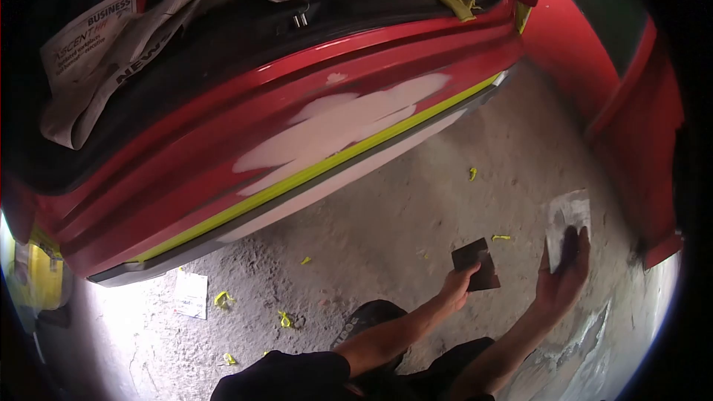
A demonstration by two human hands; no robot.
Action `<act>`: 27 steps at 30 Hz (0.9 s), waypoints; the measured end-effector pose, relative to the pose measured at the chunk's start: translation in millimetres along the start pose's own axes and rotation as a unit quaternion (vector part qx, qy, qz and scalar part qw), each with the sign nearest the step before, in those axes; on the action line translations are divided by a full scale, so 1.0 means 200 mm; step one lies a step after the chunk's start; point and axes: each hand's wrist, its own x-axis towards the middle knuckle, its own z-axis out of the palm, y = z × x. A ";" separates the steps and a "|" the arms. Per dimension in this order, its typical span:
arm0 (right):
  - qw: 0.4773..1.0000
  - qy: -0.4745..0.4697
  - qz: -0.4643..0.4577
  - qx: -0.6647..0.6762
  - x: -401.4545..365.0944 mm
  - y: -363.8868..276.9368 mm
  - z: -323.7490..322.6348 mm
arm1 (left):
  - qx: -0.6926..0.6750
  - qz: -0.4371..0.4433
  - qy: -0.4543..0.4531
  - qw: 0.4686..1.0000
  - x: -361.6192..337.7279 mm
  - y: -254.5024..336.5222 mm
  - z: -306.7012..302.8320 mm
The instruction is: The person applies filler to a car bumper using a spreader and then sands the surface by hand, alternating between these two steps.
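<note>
The person's dark-clothed knees [297,379] fill the bottom edge, with both bare forearms reaching out over them. The left hand [457,287] pinches a dark square spreader [477,263] by its lower corner, leaving the far edge free and tilted toward the other hand. Just to its right, the right hand [558,282] is closed on the lower end of a pale rectangular board [570,212], thumb across its face, held face-up seemingly so the greyish paste stays put. Above and left of both hands runs a glossy red car body panel [223,148] bearing a matt white filler patch [342,126], edged below by a yellow-green tape strip [334,163]. Newspaper sheets [96,52] cover the opening above. Beneath the hands lies a rough grey concrete floor [416,200] littered with yellow tape scraps [223,298]. An open red door [631,104] stands beyond the right hand.
</note>
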 end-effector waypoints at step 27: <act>0.284 -0.343 -0.400 -0.801 0.52 0.07 1.10 | 0.257 0.048 0.086 0.961 0.05 0.60 -0.23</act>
